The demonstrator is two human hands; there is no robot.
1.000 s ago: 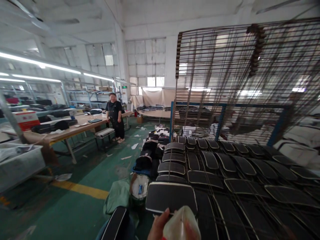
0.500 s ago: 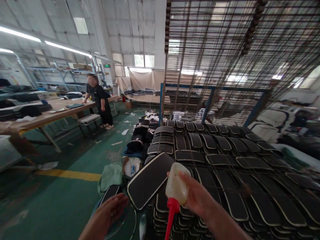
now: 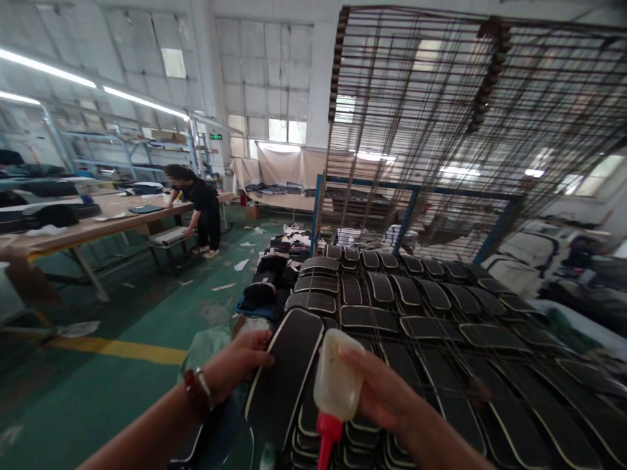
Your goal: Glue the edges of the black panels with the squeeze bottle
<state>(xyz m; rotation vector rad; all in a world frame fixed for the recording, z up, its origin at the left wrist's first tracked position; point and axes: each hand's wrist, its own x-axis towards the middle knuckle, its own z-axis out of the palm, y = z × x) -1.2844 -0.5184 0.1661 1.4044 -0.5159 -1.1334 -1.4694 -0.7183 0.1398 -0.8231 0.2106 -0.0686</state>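
Observation:
A black rounded panel (image 3: 287, 372) with a pale edge stands tilted in front of me. At its upper left edge is my left hand (image 3: 240, 359), thumb on the face and the other fingers partly hidden; it looks closed on the panel. My right hand (image 3: 382, 385) is wrapped around a translucent squeeze bottle (image 3: 339, 375), which points its red nozzle (image 3: 328, 434) downward. The bottle overlaps the panel's right side in view, and I cannot tell whether they touch. Below and to the right lie stacks of similar black panels (image 3: 445, 326).
A wire rack (image 3: 416, 98) with a blue frame rises behind the stacks. Green cloth (image 3: 203, 349) lies left of the panel. Farther left, a co-worker (image 3: 198, 202) bends beside a long table (image 3: 122, 222) and a bench (image 3: 169, 236). Paper scraps lie on the green floor (image 3: 147, 320).
My left hand has moved up and forward, from open beside the panel to its left edge. The panel has turned more upright. The bottle shifted slightly left. The co-worker has bent down.

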